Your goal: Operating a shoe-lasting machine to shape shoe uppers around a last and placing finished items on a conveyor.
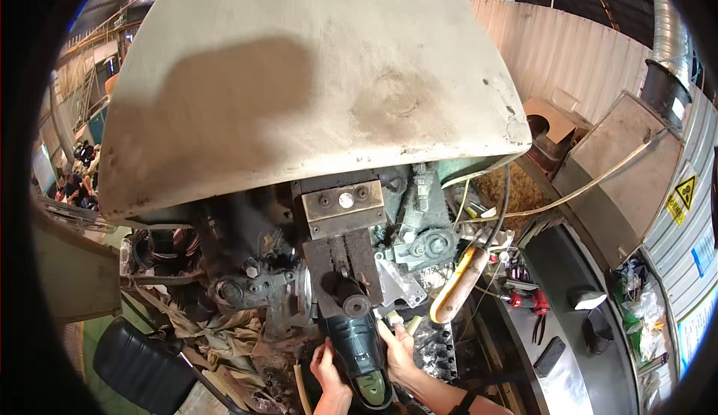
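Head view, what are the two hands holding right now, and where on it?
Both hands grip a dark handheld power tool by its body: left hand on its left side, right hand on its right, nose toward the machine.

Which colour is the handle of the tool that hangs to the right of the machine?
The handle is yellow-orange with a pale, worn face. The head view shows it.

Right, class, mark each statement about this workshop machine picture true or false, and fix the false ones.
1. Both hands grip a dark green block. True: the left hand and right hand sit either side of the block.
2. A large pale cover hangs over the machine. True.
3. The yellow-handled tool is in the right hand. False: it rests beside the machine, unheld.
4. The red pliers lie left of the hands. False: they lie to the right.
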